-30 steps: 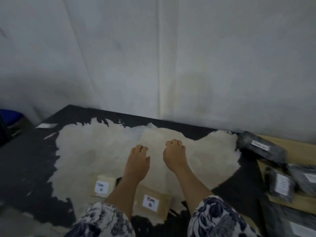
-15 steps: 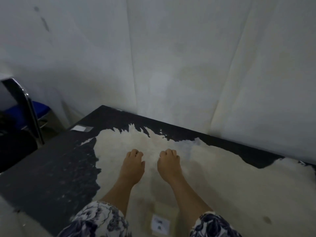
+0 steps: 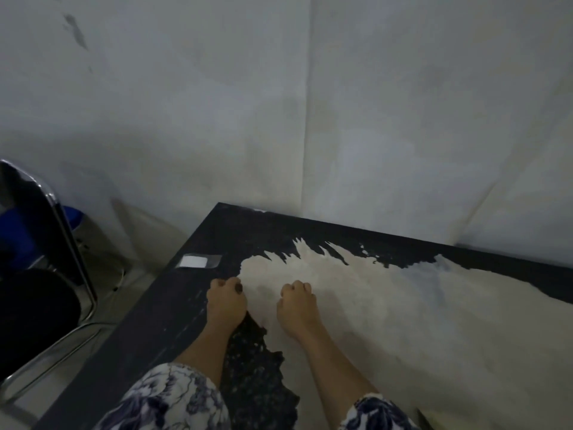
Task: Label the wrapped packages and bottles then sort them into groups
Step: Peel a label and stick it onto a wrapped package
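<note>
Black table [image 3: 186, 305] w/ cream worn patch [image 3: 403, 321], white-navy floral sleeves [image 3: 173, 398], blue chair seat [image 3: 70, 216], grey-white wall [image 3: 279, 103].

Left hand [image 3: 225, 305], right hand [image 3: 297, 308] lie on table [image 3: 186, 318], chair [image 3: 37, 305] apparently leftward.

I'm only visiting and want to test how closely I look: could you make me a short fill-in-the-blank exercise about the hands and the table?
1. The left hand and the right hand rest on the table, and both hold ___.
2. The fingers of both hands are ___, not straight.
3. The white label lies nearer the ___ hand.
4. The sleeves bear a ___ pattern.
Missing words: nothing; curled; left; floral.
</note>
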Demonstrator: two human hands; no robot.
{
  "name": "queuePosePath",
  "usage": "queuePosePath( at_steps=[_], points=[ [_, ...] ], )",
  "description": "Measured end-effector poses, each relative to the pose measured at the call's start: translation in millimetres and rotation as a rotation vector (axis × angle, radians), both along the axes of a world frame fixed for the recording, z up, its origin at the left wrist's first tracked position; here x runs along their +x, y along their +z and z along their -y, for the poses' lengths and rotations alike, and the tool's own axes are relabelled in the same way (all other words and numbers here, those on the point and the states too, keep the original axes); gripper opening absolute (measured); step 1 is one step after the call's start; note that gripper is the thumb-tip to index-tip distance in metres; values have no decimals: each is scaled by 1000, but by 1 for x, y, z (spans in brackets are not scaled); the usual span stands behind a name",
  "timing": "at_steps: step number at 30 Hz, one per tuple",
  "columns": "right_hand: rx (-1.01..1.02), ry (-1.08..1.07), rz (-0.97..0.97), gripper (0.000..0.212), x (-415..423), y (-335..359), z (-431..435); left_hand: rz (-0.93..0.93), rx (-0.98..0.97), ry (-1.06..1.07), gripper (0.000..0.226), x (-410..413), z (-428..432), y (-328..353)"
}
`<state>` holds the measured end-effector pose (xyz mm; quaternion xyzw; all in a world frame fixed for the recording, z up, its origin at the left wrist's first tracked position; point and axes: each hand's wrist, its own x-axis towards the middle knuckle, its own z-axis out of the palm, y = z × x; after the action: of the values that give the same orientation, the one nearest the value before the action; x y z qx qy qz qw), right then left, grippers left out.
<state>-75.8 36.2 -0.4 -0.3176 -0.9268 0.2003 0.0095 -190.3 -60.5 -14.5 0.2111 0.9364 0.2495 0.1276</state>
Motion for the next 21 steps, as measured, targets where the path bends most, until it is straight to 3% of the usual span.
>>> queuePosePath(
  at_steps=[5, 8, 21],
  points=[
    [-47, -38, 7, 27, -43, -4, 18, 597, 660, 514, 37, -55, 6, 10],
    [-74, -46, -5, 28, -64, -7, 23, 818, 900, 672, 46, -76, 6, 16],
    [-91, -104, -10, 29, -84, -24, 24, 1028, 1146, 1081, 55, -124, -15, 11]
  ],
)
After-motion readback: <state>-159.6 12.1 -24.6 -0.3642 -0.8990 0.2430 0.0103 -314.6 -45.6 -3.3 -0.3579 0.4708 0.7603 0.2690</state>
